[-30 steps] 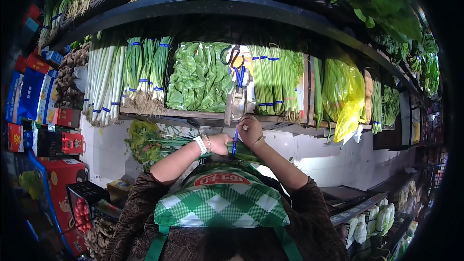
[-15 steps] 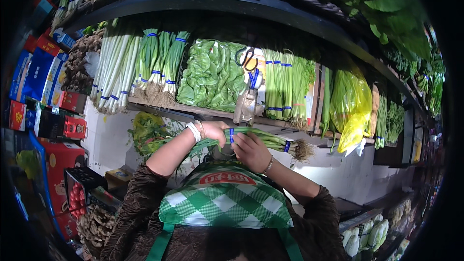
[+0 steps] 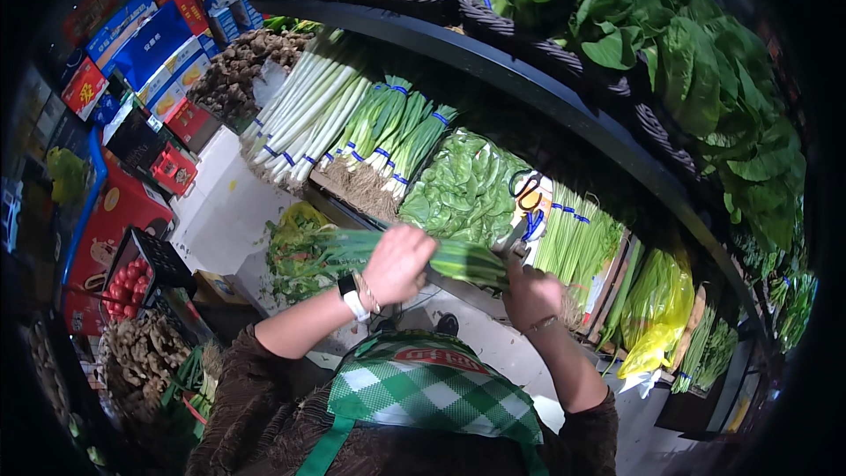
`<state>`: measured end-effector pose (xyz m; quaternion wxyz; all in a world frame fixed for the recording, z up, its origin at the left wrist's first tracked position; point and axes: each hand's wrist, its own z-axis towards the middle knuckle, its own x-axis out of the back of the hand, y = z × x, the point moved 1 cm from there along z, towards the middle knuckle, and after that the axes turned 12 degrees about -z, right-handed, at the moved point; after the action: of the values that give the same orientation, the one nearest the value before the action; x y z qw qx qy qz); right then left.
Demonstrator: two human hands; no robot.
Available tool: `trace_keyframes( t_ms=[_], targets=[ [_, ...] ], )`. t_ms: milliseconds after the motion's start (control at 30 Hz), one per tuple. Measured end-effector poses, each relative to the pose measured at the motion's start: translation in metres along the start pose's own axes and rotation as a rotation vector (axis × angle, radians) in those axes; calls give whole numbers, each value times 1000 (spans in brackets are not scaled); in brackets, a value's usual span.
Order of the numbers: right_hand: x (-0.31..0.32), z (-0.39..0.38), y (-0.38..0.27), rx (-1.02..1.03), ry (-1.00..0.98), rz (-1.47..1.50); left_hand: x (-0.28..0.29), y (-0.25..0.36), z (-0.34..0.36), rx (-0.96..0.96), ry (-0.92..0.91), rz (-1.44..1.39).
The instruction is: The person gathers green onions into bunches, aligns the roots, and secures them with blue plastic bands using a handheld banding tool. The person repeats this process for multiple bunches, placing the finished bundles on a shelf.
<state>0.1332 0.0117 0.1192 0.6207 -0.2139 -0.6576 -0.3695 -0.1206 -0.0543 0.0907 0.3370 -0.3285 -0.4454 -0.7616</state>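
Observation:
A bunch of scallions (image 3: 467,263) lies across in front of me, its green tops to the left. My left hand (image 3: 401,263) is closed around the leafy part from above, and no band shows on the stalks beside it. At the right end, my right hand (image 3: 532,296) is closed on the root end of the bunch, covering the roots. Motion smears the stalks a little. Just beyond my right fingers, a metal tool with blue tape (image 3: 532,226) lies by black-handled scissors (image 3: 527,190) on the display.
Leeks (image 3: 308,106), banded scallions (image 3: 388,128), leafy greens (image 3: 463,189) and celery-like stalks (image 3: 573,234) fill the shelf ahead. A dark shelf edge (image 3: 529,79) arches above. Trimmings (image 3: 295,251) lie left of the bunch. A yellow bag (image 3: 661,300) sits right, red cartons (image 3: 115,229) left.
My view has turned, so the shelf appears tilted. My right hand has slid from the middle of the bunch to its root end. My left hand now covers where the blue band showed.

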Motion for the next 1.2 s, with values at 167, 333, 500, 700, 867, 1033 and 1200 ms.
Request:
trace_keyframes(
  t_ms=[167, 333, 500, 700, 867, 1033, 1200],
  targets=[
    [24, 32, 5, -78, -197, 175, -60, 6, -40, 464, -468, -1052],
    [30, 31, 2, -77, -350, 195, -87, -48, -51, 849, 58, -2023],
    [-3, 14, 1, -20, -430, 354, -46, -76, -51, 537, 664, -2188],
    [-62, -1, -19, -138, -541, 664, 6, -111, 11, 796, 794, -1876],
    [-107, 29, -60, -154, -320, 933, 24, -161, 118, 868, 597, -1265],
    [-139, 107, -122, -202, -292, 1482, 24, -209, 223, 935, 366, -647],
    [-123, 230, -144, -167, -200, 1670, 60, -234, 304, 72, 82, -298]
  ],
)
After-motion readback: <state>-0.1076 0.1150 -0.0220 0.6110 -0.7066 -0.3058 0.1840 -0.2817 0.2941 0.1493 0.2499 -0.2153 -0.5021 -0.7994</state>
